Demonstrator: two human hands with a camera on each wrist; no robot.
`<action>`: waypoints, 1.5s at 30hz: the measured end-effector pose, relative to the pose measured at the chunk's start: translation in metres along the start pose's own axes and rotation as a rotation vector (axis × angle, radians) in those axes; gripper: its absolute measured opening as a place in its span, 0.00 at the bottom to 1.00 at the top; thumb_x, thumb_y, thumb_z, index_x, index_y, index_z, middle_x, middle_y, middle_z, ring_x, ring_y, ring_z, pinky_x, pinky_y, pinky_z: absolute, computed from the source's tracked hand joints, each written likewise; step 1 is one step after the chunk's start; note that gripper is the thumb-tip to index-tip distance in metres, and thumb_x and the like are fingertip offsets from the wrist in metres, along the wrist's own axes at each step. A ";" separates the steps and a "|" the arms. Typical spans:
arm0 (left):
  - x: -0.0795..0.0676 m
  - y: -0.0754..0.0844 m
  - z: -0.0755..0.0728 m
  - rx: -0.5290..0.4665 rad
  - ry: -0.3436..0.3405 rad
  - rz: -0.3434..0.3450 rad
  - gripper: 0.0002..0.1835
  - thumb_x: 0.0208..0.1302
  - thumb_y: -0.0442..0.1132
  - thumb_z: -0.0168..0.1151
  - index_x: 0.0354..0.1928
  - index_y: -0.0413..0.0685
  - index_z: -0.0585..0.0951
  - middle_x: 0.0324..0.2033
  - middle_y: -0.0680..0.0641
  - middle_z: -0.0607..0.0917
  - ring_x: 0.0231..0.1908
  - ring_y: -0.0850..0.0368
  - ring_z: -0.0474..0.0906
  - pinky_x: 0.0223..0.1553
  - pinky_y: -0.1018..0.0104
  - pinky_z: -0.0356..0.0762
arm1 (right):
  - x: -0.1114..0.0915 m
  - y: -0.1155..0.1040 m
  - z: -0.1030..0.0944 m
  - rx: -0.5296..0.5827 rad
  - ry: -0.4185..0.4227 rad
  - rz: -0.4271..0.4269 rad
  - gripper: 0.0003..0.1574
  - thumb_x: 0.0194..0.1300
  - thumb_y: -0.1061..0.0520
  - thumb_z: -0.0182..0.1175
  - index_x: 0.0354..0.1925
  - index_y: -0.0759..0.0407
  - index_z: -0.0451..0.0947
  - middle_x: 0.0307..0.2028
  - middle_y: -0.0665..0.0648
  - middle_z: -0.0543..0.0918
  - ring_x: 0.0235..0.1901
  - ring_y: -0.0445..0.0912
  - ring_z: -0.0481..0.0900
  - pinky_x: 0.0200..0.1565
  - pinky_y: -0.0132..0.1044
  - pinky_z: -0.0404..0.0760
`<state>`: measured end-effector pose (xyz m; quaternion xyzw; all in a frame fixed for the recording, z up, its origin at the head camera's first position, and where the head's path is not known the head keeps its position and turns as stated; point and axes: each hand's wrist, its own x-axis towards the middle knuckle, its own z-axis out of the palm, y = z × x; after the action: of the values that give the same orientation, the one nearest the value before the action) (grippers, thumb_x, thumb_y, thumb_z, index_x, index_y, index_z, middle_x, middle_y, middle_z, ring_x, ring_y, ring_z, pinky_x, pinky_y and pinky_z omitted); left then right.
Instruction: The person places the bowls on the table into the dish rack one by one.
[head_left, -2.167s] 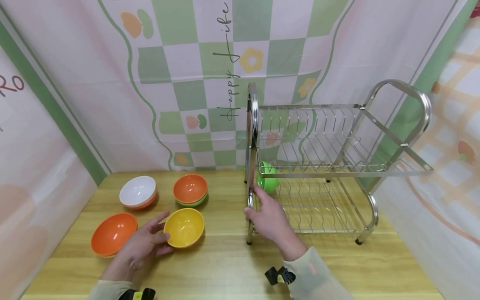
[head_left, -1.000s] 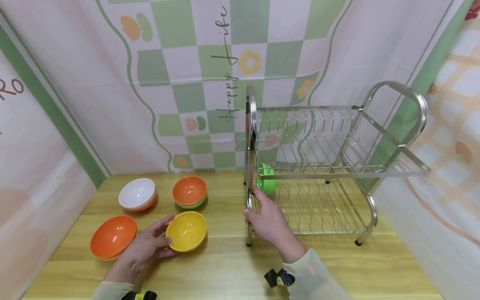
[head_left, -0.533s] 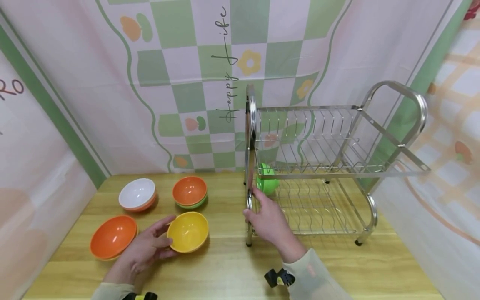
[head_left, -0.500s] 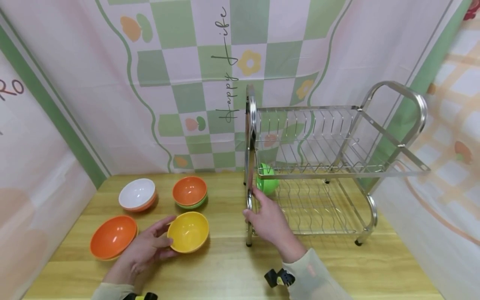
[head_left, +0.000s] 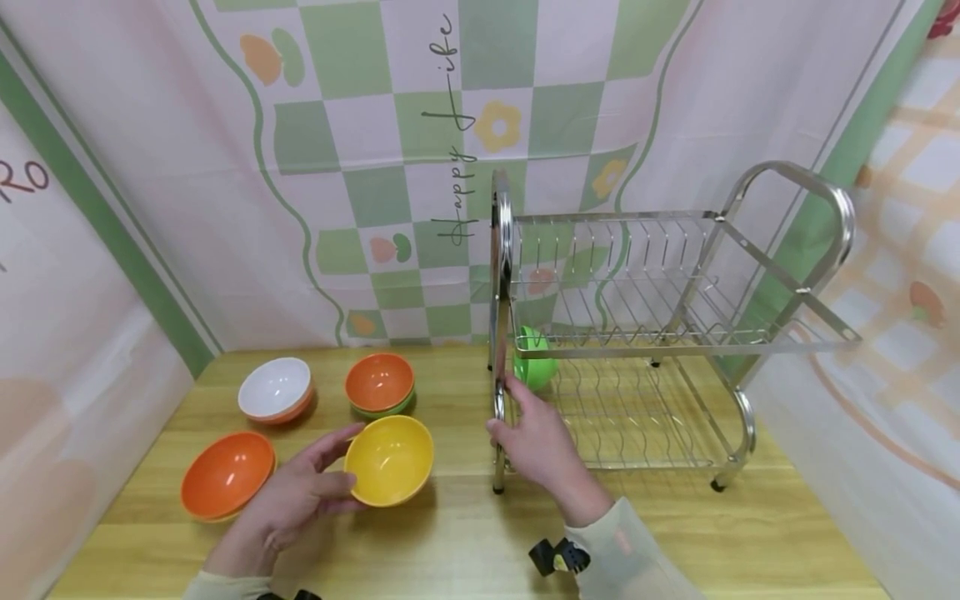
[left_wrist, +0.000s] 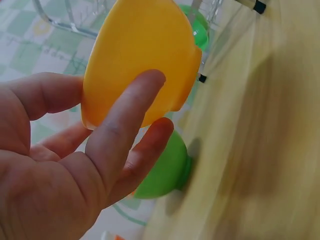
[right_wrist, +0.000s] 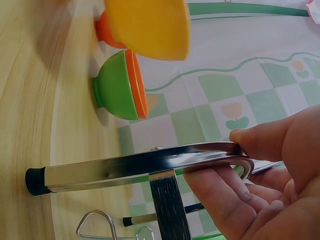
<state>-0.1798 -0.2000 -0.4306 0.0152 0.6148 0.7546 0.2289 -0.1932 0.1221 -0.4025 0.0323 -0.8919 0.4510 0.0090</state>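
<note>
My left hand (head_left: 303, 496) holds a yellow bowl (head_left: 390, 462) by its left side, thumb at the rim and fingers beneath. In the left wrist view the bowl (left_wrist: 140, 55) is tilted and clear of the wooden table. With thumb and fingers, my right hand (head_left: 543, 437) grips the left front post of a two-tier metal dish rack (head_left: 652, 350); the right wrist view shows the pinch on the post (right_wrist: 110, 170). A green bowl (head_left: 534, 358) stands on edge in the rack's lower tier, at the left end, partly behind the post.
Behind the yellow bowl, an orange bowl (head_left: 378, 381) sits nested in a green one (head_left: 386, 410). Further left are a white-lined bowl (head_left: 275, 387) stacked on orange and a larger orange bowl (head_left: 227, 473). Printed cloth (head_left: 367, 192) hangs along the table's back edge.
My left hand has lifted the yellow bowl and carried it a little to the right, toward the rack. The right hand keeps its grip on the post; the rack has not moved.
</note>
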 end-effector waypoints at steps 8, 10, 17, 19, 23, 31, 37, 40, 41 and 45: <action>-0.005 0.010 0.013 -0.022 -0.040 0.022 0.43 0.62 0.20 0.56 0.78 0.42 0.52 0.73 0.32 0.48 0.51 0.38 0.77 0.51 0.44 0.80 | -0.001 0.000 0.000 0.012 -0.003 0.000 0.47 0.69 0.54 0.63 0.78 0.51 0.52 0.34 0.50 0.86 0.10 0.45 0.69 0.13 0.41 0.74; -0.007 0.011 0.015 -0.022 -0.042 0.027 0.43 0.62 0.19 0.56 0.78 0.42 0.52 0.73 0.32 0.48 0.51 0.38 0.77 0.50 0.44 0.80 | -0.002 -0.001 0.000 0.012 -0.005 -0.001 0.47 0.69 0.54 0.62 0.78 0.51 0.51 0.34 0.50 0.86 0.10 0.45 0.69 0.13 0.41 0.74; -0.011 0.015 0.023 -0.024 -0.053 0.043 0.43 0.61 0.18 0.56 0.77 0.40 0.53 0.73 0.32 0.48 0.51 0.36 0.77 0.51 0.43 0.80 | -0.001 -0.001 0.001 0.012 0.000 0.001 0.47 0.68 0.54 0.63 0.78 0.52 0.52 0.38 0.51 0.86 0.11 0.46 0.70 0.14 0.42 0.75; -0.012 0.015 0.024 -0.027 -0.061 0.045 0.43 0.60 0.18 0.56 0.77 0.40 0.53 0.73 0.32 0.48 0.52 0.36 0.77 0.51 0.43 0.80 | -0.001 -0.002 0.001 0.015 0.002 0.002 0.47 0.68 0.54 0.63 0.78 0.51 0.52 0.40 0.52 0.86 0.11 0.46 0.71 0.14 0.42 0.76; -0.013 0.016 0.027 -0.031 -0.071 0.047 0.43 0.61 0.18 0.55 0.77 0.40 0.53 0.73 0.32 0.47 0.52 0.36 0.77 0.51 0.43 0.79 | -0.001 -0.002 0.001 0.021 0.000 0.005 0.47 0.68 0.54 0.63 0.78 0.51 0.52 0.43 0.54 0.86 0.11 0.46 0.72 0.15 0.42 0.76; -0.014 0.017 0.031 -0.021 -0.076 0.054 0.44 0.59 0.19 0.56 0.77 0.40 0.53 0.73 0.33 0.48 0.51 0.37 0.78 0.50 0.44 0.80 | -0.001 -0.003 0.001 0.036 -0.001 0.010 0.47 0.68 0.55 0.63 0.78 0.49 0.52 0.52 0.58 0.83 0.12 0.47 0.72 0.14 0.42 0.76; -0.014 0.017 0.034 -0.004 -0.094 0.070 0.44 0.59 0.20 0.57 0.77 0.40 0.54 0.73 0.33 0.49 0.50 0.37 0.78 0.50 0.44 0.80 | -0.002 -0.003 0.000 0.032 -0.012 0.023 0.47 0.69 0.55 0.62 0.78 0.49 0.51 0.35 0.51 0.85 0.11 0.46 0.70 0.14 0.40 0.75; -0.013 0.018 0.037 0.005 -0.110 0.081 0.43 0.59 0.20 0.57 0.76 0.40 0.55 0.73 0.33 0.50 0.50 0.38 0.78 0.50 0.43 0.80 | -0.002 -0.003 0.000 0.037 -0.023 0.035 0.47 0.71 0.54 0.61 0.79 0.47 0.50 0.32 0.48 0.84 0.12 0.46 0.69 0.14 0.40 0.75; -0.013 0.019 0.038 0.008 -0.115 0.084 0.43 0.59 0.20 0.57 0.76 0.39 0.55 0.73 0.33 0.50 0.50 0.38 0.78 0.50 0.43 0.80 | -0.003 -0.004 0.000 0.040 -0.030 0.039 0.47 0.71 0.54 0.60 0.79 0.47 0.49 0.30 0.47 0.84 0.12 0.46 0.69 0.14 0.40 0.75; -0.011 0.021 0.045 0.021 -0.130 0.098 0.41 0.59 0.20 0.58 0.75 0.39 0.57 0.72 0.33 0.53 0.48 0.39 0.79 0.48 0.42 0.81 | -0.002 -0.003 -0.001 0.038 -0.044 0.038 0.47 0.71 0.53 0.60 0.79 0.48 0.48 0.30 0.49 0.84 0.12 0.46 0.70 0.14 0.39 0.75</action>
<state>-0.1627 -0.1655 -0.3969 0.0968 0.6050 0.7558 0.2311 -0.1912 0.1215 -0.3992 0.0254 -0.8836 0.4671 -0.0200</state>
